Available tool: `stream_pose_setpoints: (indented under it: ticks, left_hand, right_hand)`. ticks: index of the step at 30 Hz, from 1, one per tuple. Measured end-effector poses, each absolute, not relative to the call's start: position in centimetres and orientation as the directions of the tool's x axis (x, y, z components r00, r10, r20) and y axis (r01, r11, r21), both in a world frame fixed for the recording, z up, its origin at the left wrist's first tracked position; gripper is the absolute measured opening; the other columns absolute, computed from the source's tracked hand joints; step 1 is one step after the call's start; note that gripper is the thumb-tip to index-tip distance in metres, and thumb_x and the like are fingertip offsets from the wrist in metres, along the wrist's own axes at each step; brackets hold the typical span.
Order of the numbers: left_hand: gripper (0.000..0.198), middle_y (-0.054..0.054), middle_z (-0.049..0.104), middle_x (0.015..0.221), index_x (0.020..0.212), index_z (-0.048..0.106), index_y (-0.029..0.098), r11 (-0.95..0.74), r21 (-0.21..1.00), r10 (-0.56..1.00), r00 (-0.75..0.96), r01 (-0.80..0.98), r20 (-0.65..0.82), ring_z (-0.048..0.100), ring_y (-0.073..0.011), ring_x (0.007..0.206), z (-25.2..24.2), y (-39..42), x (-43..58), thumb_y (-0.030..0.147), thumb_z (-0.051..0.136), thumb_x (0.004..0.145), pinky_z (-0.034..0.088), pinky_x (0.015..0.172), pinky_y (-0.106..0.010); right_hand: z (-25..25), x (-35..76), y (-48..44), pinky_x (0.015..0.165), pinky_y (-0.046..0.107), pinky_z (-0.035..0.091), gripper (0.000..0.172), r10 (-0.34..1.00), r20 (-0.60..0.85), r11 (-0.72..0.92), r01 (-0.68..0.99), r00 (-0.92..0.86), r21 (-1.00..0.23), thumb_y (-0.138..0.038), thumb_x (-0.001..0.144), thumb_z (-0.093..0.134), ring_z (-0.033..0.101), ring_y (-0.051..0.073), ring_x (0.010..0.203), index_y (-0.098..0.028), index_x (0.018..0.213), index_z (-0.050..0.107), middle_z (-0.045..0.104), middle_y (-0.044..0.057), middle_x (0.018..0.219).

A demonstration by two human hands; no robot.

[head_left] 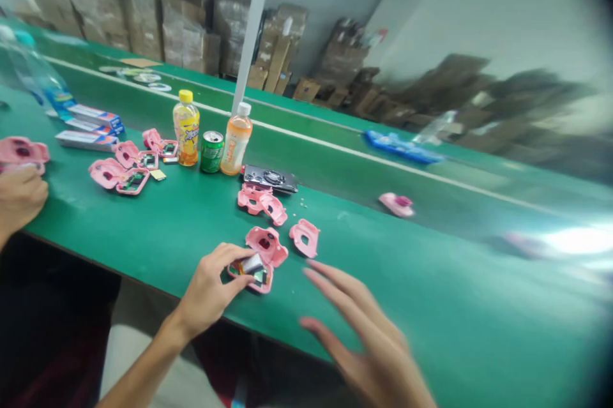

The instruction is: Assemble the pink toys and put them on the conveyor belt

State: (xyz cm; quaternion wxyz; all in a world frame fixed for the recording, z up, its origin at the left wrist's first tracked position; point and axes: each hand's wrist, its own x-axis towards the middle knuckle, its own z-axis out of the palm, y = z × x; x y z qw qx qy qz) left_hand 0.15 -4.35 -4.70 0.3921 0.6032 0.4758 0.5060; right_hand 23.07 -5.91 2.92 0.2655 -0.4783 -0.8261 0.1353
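Observation:
My left hand (211, 290) pinches a pink plastic shell (253, 271) with a circuit board and a small silver part inside it, at the near edge of the green table (191, 223). My right hand (364, 331) hovers just right of it, fingers stretched out and apart, holding nothing. Another pink shell half (267, 244) lies against the held one, and a further half (305, 237) sits just beyond my right fingertips. A pair of pink shell pieces (261, 202) lies further back.
Two drink bottles (186, 127) (236, 138) and a green can (211, 151) stand mid-table beside a dark device (271, 178). More pink shells (127, 168) and toothpaste boxes (89, 127) lie left. Another person's hand (19, 197) rests at far left. Cardboard boxes (186, 25) line the wall.

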Motion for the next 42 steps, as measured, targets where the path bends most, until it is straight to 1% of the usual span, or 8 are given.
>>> stream_pose_setpoints:
  ticks: [5,8,12,17,24,29,33,42]
  left_hand:
    - [0.027,-0.007,0.075,0.118,0.115,0.077,0.025,-0.320,0.926,0.947,0.093,0.202,0.307,0.066,-0.0235,0.113,-5.1,-4.4,0.0,0.024,0.070,0.090,0.053,0.100,-0.035]
    - [0.023,-0.006,0.075,0.116,0.112,0.079,0.028,-0.300,0.938,0.952,0.114,0.173,0.284,0.067,-0.0225,0.112,-5.3,-4.4,-0.1,0.026,0.070,0.091,0.053,0.099,-0.033]
    - [0.023,-0.006,0.077,0.112,0.112,0.079,0.028,-0.235,0.962,0.967,0.131,0.137,0.217,0.068,-0.0215,0.108,-5.3,-4.1,-0.1,0.028,0.071,0.091,0.054,0.098,-0.031]
    - [0.016,-0.006,0.078,0.105,0.102,0.081,0.027,-0.267,0.948,0.958,0.157,0.172,0.241,0.070,-0.0207,0.100,-5.3,-4.1,-0.1,0.030,0.068,0.094,0.058,0.090,-0.031]
    - [0.070,-0.006,0.055,0.150,0.148,0.048,0.039,-0.297,0.843,0.943,0.275,0.448,0.186,0.061,-0.0264,0.129,-5.3,-3.6,-1.7,0.046,0.076,0.085,0.058,0.101,-0.038]
    - [0.026,-0.006,0.072,0.121,0.119,0.069,0.026,-0.489,0.638,0.868,0.258,0.594,0.425,0.068,-0.0211,0.114,-6.3,-3.4,-0.5,0.020,0.062,0.095,0.059,0.096,-0.030]
    - [0.028,-0.007,0.073,0.118,0.116,0.068,0.015,-0.563,0.497,0.791,0.256,0.660,0.555,0.069,-0.0158,0.111,-7.2,-4.3,0.2,0.002,0.061,0.092,0.053,0.105,-0.023]
    - [0.016,-0.010,0.074,0.115,0.108,0.069,0.010,-0.534,0.392,0.776,0.250,0.749,0.579,0.069,-0.0151,0.109,-6.5,-4.6,1.0,0.005,0.063,0.094,0.051,0.106,-0.024]
  right_hand:
    - [1.7,19.9,-0.5,0.098,0.037,0.055,0.022,0.629,0.163,0.720,0.491,-0.760,-0.491,-0.017,0.097,0.063,0.066,0.021,0.112,-0.023,0.117,0.069,0.070,0.006,0.119]
    - [1.7,19.7,0.2,0.086,0.032,0.056,0.012,0.633,0.148,0.715,0.500,-0.760,-0.489,-0.014,0.099,0.059,0.068,0.019,0.097,-0.018,0.103,0.069,0.072,0.006,0.103]
    - [1.1,20.1,-0.5,0.089,0.032,0.055,0.014,0.653,0.162,0.696,0.502,-0.740,-0.513,-0.018,0.095,0.067,0.068,0.019,0.098,-0.019,0.109,0.068,0.072,0.005,0.106]
    - [-0.5,19.9,-1.6,0.085,0.031,0.057,0.011,0.729,0.307,0.662,0.517,-0.611,-0.543,-0.013,0.098,0.061,0.069,0.019,0.093,-0.017,0.095,0.071,0.074,0.006,0.098]
    - [-1.2,20.9,-3.2,0.082,0.019,0.057,0.014,0.829,0.340,0.532,0.441,-0.443,-0.723,-0.015,0.094,0.068,0.070,0.013,0.089,-0.021,0.103,0.076,0.073,0.004,0.102]
    - [-2.0,22.6,-3.1,0.078,0.015,0.057,0.023,0.797,0.353,0.571,0.422,-0.490,-0.704,-0.007,0.095,0.061,0.069,0.011,0.088,-0.020,0.108,0.075,0.070,0.006,0.101]
    - [-2.7,23.0,-2.9,0.085,0.019,0.057,0.025,0.777,0.336,0.608,0.497,-0.532,-0.619,-0.005,0.097,0.053,0.068,0.013,0.095,-0.018,0.111,0.071,0.069,0.008,0.107]
    - [-3.3,22.0,-2.9,0.085,0.023,0.057,0.023,0.755,0.289,0.622,0.502,-0.588,-0.601,-0.007,0.101,0.046,0.064,0.015,0.093,-0.016,0.103,0.067,0.067,0.007,0.100]
